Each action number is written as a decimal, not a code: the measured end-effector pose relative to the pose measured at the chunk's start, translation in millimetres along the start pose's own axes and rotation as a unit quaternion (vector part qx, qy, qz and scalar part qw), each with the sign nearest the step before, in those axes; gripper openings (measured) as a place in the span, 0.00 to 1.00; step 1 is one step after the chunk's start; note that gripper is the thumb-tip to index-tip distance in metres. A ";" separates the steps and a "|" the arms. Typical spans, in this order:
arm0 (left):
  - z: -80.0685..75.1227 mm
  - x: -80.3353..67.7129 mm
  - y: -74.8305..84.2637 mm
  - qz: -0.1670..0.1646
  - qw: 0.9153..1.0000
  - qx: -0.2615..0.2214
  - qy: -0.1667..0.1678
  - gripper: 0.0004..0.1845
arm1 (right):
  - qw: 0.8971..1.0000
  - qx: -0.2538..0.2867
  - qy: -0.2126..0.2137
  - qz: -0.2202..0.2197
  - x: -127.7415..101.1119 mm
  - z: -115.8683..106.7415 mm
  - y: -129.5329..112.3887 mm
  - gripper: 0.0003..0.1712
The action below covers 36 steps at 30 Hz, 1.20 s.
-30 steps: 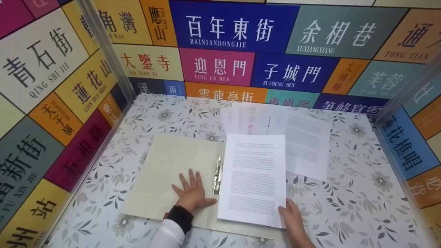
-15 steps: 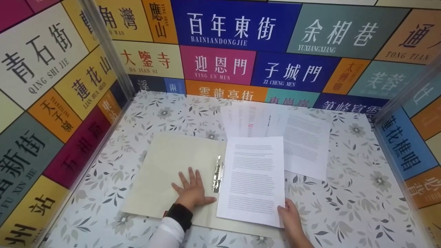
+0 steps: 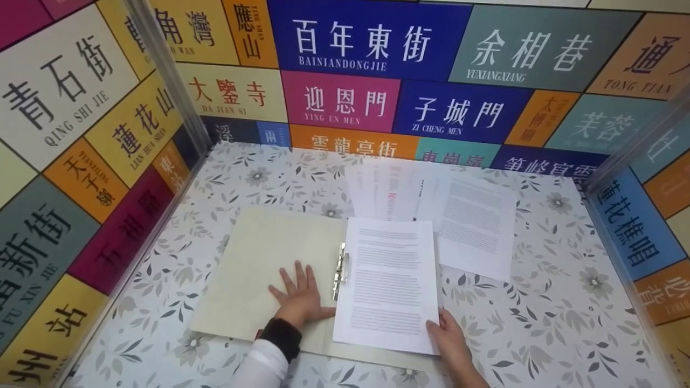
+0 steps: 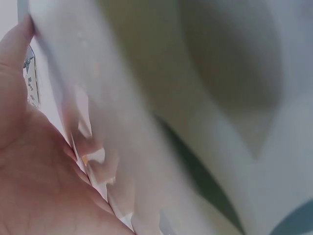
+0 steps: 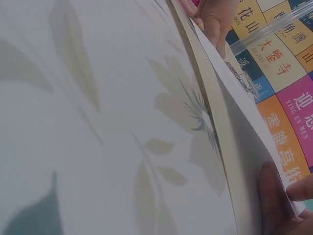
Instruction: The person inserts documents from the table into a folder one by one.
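An open cream folder (image 3: 259,269) lies on the floral table, with a metal clip (image 3: 340,269) along its spine. My left hand (image 3: 299,295) rests flat, fingers spread, on the folder's left flap; the left wrist view shows only its palm (image 4: 29,161), close up and blurred. A printed sheet (image 3: 388,283) lies on the folder's right half, its left edge at the clip. My right hand (image 3: 444,337) pinches that sheet's near right corner, thumb on top. In the right wrist view, fingertips (image 5: 274,196) hold the paper's edge.
Several more printed sheets (image 3: 469,215) are fanned out on the table (image 3: 539,323) behind the folder. Walls covered with coloured street-name signs stand close on the left (image 3: 81,161), back (image 3: 377,81) and right (image 3: 641,226).
My right hand has slid the printed sheet leftward, so its left edge now meets the metal clip. The left hand has stayed flat on the folder.
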State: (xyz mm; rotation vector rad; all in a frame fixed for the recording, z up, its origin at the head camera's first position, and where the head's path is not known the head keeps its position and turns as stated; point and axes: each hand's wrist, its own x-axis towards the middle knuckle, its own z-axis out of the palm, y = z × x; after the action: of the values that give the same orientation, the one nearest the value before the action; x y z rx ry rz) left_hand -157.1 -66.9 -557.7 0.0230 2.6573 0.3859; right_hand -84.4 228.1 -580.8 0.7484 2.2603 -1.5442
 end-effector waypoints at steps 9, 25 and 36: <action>0.2 -1.6 -0.7 0.002 1.000 0.005 0.000 0.67 | 0.999 -0.045 0.005 0.002 -3.9 0.6 -0.6 0.32; -0.9 -4.0 1.9 0.001 1.000 0.008 0.012 0.67 | 0.994 -0.106 0.028 -0.023 -10.5 3.3 0.6 0.40; 3.3 -8.3 -8.9 0.014 0.998 -0.002 0.054 0.64 | 0.992 -0.116 0.017 -0.052 -8.9 6.0 3.6 0.41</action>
State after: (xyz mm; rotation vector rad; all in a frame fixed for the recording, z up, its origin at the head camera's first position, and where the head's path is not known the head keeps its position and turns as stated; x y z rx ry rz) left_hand -147.7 -75.2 -559.4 0.0393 2.7663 0.4118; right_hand -75.2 221.4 -581.2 0.6049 2.4841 -1.2879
